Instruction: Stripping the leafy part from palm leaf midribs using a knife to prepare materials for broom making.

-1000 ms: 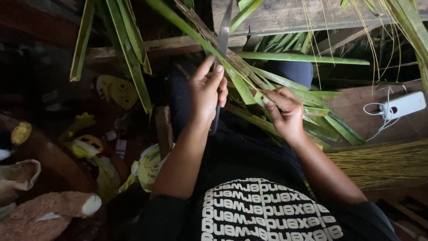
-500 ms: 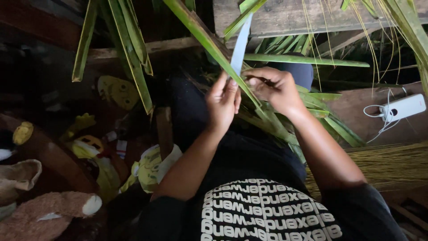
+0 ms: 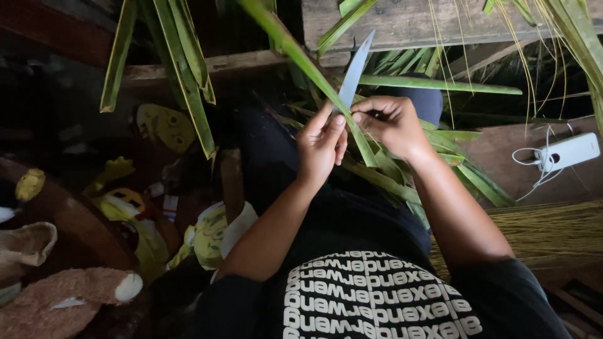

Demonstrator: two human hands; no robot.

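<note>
Palm leaf strip [image 3: 295, 53], long and green, runs diagonally from the top down between both hands above the lap. Left hand [image 3: 319, 150] has its grip closed on a knife [image 3: 352, 69], blade pointing up against the strip. Right hand [image 3: 392, 125] seems to pinch the strip, fingers curled, though shadow blurs the contact. White charger [image 3: 568, 149] lies well apart at right.
</note>
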